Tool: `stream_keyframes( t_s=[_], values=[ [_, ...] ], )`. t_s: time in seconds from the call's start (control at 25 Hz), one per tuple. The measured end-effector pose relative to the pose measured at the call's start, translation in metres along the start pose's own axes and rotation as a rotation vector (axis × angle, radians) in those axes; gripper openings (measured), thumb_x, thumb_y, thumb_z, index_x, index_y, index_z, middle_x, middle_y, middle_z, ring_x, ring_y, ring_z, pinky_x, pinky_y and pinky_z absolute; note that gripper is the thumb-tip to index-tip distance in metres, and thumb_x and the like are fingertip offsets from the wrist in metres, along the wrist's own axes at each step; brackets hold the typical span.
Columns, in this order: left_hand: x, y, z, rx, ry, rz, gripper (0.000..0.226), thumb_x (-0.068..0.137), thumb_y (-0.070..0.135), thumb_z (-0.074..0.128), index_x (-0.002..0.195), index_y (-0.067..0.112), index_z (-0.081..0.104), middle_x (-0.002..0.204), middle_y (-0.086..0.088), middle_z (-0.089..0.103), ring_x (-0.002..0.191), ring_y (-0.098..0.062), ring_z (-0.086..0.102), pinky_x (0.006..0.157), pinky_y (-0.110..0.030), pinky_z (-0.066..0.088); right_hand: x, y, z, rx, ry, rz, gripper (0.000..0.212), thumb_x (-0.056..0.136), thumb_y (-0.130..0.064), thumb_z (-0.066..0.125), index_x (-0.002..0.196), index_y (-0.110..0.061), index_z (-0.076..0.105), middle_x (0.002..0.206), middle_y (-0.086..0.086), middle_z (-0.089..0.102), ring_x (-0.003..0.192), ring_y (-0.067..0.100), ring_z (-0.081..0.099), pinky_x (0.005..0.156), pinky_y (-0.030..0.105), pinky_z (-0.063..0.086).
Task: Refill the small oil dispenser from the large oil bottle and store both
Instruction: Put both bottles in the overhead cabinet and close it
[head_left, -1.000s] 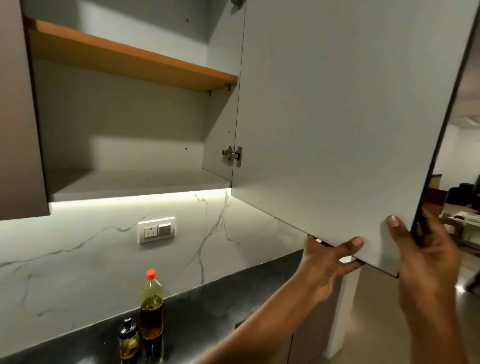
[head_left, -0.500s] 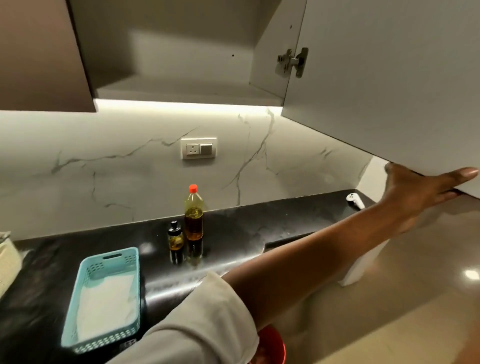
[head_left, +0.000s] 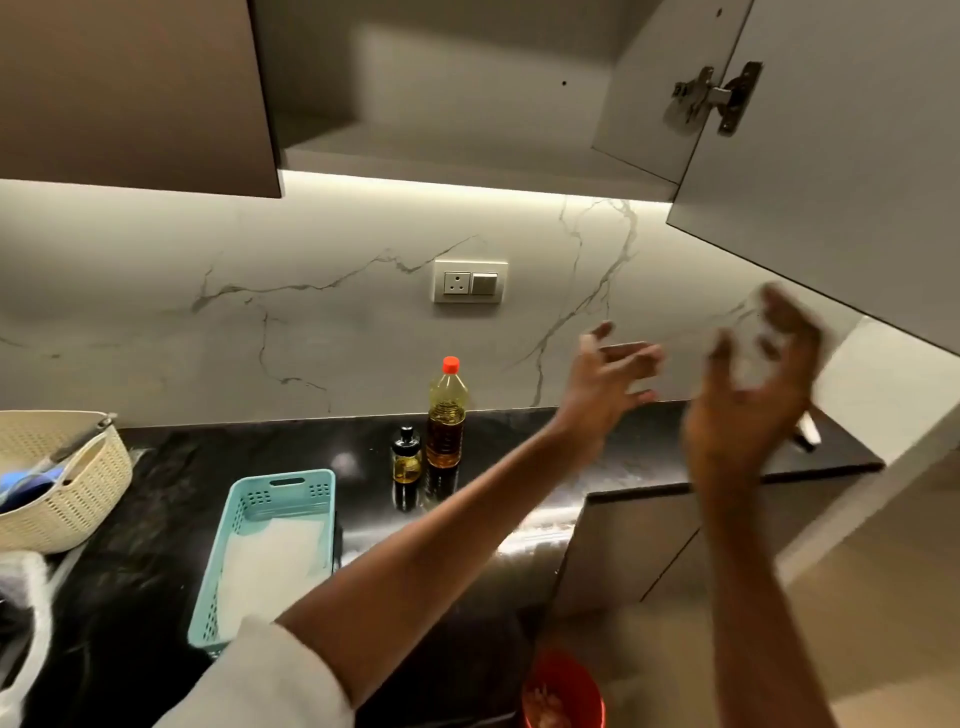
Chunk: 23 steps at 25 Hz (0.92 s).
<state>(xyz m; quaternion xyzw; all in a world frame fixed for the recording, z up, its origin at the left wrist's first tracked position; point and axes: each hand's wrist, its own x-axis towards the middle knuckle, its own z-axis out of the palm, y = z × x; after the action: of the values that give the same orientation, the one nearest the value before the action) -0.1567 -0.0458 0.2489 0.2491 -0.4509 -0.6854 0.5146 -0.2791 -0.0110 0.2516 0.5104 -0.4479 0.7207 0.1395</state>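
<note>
A: Both hands are up in the air under the open cabinet door (head_left: 831, 182)! The left hand (head_left: 608, 374) has its fingers spread wide and grips nothing.

B: And the right hand (head_left: 753, 400)?

A: Blurred, fingers curved. I can't tell if it grips anything.

B: Where's the oil?

A: The large oil bottle (head_left: 445, 415), red cap on, stands upright at the far side of the black counter (head_left: 156, 493) by the marble wall. The small oil dispenser (head_left: 407, 456) is just beside it, on its left. A teal basket (head_left: 218, 571) sits nearer, further left.
</note>
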Motion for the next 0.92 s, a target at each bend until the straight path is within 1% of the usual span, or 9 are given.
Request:
stream_keyframes(
  t_s=[0.04, 0.12, 0.24, 0.32, 0.48, 0.56, 0.64, 0.8, 0.92],
  values=[
    [0.002, -0.004, -0.034, 0.057, 0.085, -0.002, 0.069, 0.103, 0.011, 0.069, 0.159, 0.012, 0.029, 0.127, -0.008, 0.067, 0.111, -0.021, 0.071, 0.088, -0.035, 0.065, -0.018, -0.013, 0.025, 0.040, -0.077, 0.032, 0.037, 0.102, -0.004, 0.067, 0.139, 0.000, 0.059, 0.135, 0.011, 0.064, 0.121, 0.027, 0.062, 0.096, 0.040, 0.052],
    [0.004, -0.015, -0.107, 0.231, 0.265, -0.008, 0.067, 0.102, 0.009, 0.070, 0.157, 0.012, 0.032, 0.134, -0.013, 0.063, 0.119, -0.027, 0.068, 0.092, -0.039, 0.063, -0.075, -0.010, 0.081, 0.041, -0.323, 0.227, 0.040, 0.101, -0.010, 0.070, 0.139, -0.006, 0.059, 0.134, 0.005, 0.065, 0.118, 0.021, 0.064, 0.093, 0.039, 0.058],
    [0.004, -0.038, -0.219, 0.540, 0.529, -0.073, 0.070, 0.095, 0.004, 0.073, 0.155, 0.013, 0.038, 0.140, -0.017, 0.061, 0.119, -0.026, 0.066, 0.105, -0.050, 0.057, -0.145, 0.012, 0.144, 0.041, -0.604, 0.477, 0.053, 0.095, -0.020, 0.079, 0.142, -0.010, 0.056, 0.135, 0.005, 0.062, 0.111, 0.020, 0.066, 0.088, 0.028, 0.061],
    [-0.004, -0.051, -0.279, 0.730, 0.648, -0.153, 0.076, 0.091, 0.009, 0.079, 0.156, 0.015, 0.040, 0.147, -0.014, 0.060, 0.126, -0.027, 0.064, 0.109, -0.049, 0.053, -0.181, 0.025, 0.172, 0.011, -0.725, 0.550, 0.064, 0.089, -0.023, 0.086, 0.143, -0.008, 0.055, 0.136, 0.008, 0.059, 0.111, 0.023, 0.067, 0.093, 0.034, 0.061],
    [-0.015, -0.078, -0.346, 0.901, 0.661, -0.284, 0.103, 0.078, 0.023, 0.095, 0.160, 0.009, 0.034, 0.160, -0.016, 0.048, 0.148, -0.030, 0.047, 0.120, -0.044, 0.042, -0.215, 0.062, 0.207, -0.099, -0.887, 0.744, 0.095, 0.079, -0.031, 0.094, 0.155, -0.008, 0.041, 0.148, 0.011, 0.047, 0.130, 0.028, 0.057, 0.108, 0.046, 0.054],
    [-0.012, -0.091, -0.360, 0.912, 0.625, -0.348, 0.118, 0.071, 0.027, 0.100, 0.163, 0.006, 0.028, 0.164, -0.018, 0.043, 0.153, -0.031, 0.041, 0.123, -0.044, 0.038, -0.222, 0.083, 0.220, -0.158, -0.939, 0.812, 0.110, 0.074, -0.036, 0.097, 0.159, -0.008, 0.033, 0.155, 0.012, 0.043, 0.141, 0.031, 0.049, 0.114, 0.046, 0.048],
    [-0.003, -0.102, -0.368, 0.893, 0.618, -0.397, 0.124, 0.067, 0.025, 0.102, 0.163, 0.006, 0.027, 0.165, -0.018, 0.041, 0.154, -0.032, 0.040, 0.123, -0.044, 0.037, -0.224, 0.100, 0.234, -0.196, -0.970, 0.847, 0.118, 0.071, -0.040, 0.098, 0.161, -0.008, 0.029, 0.159, 0.013, 0.041, 0.147, 0.032, 0.043, 0.116, 0.045, 0.043],
    [0.018, -0.125, -0.372, 0.850, 0.640, -0.403, 0.115, 0.066, 0.016, 0.102, 0.160, 0.012, 0.035, 0.161, -0.013, 0.049, 0.150, -0.030, 0.045, 0.120, -0.041, 0.039, -0.230, 0.128, 0.258, -0.231, -0.975, 0.869, 0.112, 0.066, -0.050, 0.098, 0.154, -0.015, 0.038, 0.151, 0.009, 0.052, 0.140, 0.032, 0.051, 0.109, 0.046, 0.048],
    [0.029, -0.142, -0.371, 0.836, 0.682, -0.400, 0.100, 0.068, 0.011, 0.100, 0.152, 0.014, 0.046, 0.149, -0.009, 0.061, 0.140, -0.029, 0.055, 0.106, -0.032, 0.042, -0.235, 0.136, 0.265, -0.249, -0.971, 0.881, 0.100, 0.062, -0.060, 0.095, 0.143, -0.025, 0.046, 0.138, 0.002, 0.064, 0.126, 0.029, 0.063, 0.100, 0.046, 0.055]
  ],
)
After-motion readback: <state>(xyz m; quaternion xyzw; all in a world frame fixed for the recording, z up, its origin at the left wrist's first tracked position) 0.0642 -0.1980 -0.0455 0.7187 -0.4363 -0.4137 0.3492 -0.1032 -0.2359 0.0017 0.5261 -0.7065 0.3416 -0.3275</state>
